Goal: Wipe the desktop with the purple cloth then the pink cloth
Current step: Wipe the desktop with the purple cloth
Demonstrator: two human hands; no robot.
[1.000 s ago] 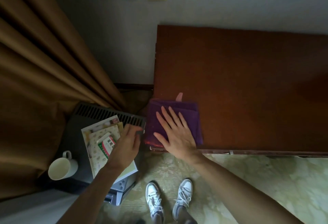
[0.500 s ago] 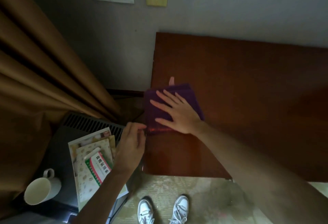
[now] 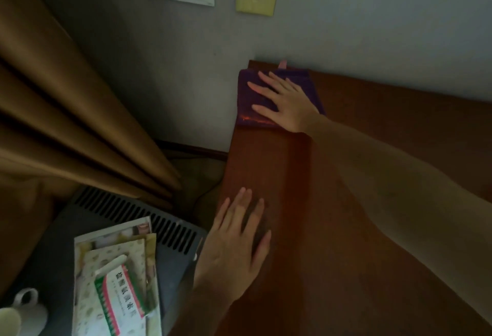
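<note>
Pushing the folded purple terry cloth (image 3: 277,96) from the near edge up to the far left corner of the reddish-brown wooden desk (image 3: 372,229), the flat, open right hand (image 3: 286,102) has completed one stroke, while the left hand (image 3: 234,245) now rests open on the desk

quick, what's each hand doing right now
Left hand: open, fingers straight, flat on the desktop, holding nothing.
Right hand: open, fingers spread, pressing the purple cloth at the desktop's far left corner.
</note>
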